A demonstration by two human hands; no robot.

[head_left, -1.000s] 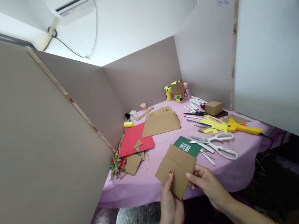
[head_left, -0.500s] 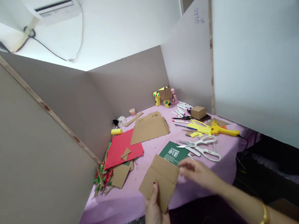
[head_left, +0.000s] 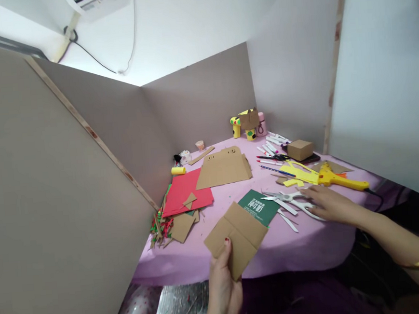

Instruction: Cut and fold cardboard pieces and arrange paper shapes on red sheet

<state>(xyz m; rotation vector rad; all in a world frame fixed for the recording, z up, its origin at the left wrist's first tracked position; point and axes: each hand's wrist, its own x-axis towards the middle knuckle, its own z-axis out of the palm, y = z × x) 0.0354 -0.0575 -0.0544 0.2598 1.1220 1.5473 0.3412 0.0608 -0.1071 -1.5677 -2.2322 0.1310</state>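
My left hand (head_left: 224, 277) grips a creased piece of brown cardboard (head_left: 234, 239), thumb on its face and fingers behind. It is held above the table's front edge, and its upper corner overlaps a green printed card (head_left: 259, 206). At the right, my right hand (head_left: 329, 204) reaches over the handles of the white scissors (head_left: 287, 198), its thumb and fingers apart and touching the handles. The scissors lie on the table with their blades partly apart, pointing left across the edge of the green card.
Red sheets (head_left: 183, 190) and a large cardboard piece (head_left: 225, 168) lie left of centre, with scraps (head_left: 160, 228) beside them. A yellow glue gun (head_left: 342, 178), markers (head_left: 272, 147) and a cardboard box (head_left: 301, 149) stand or lie at the right. Grey panels (head_left: 204, 94) enclose the table.
My right hand has left the cardboard's edge and moved right to the scissors' handles. My left hand still holds the cardboard. The view has shifted, so the scene sits farther right.
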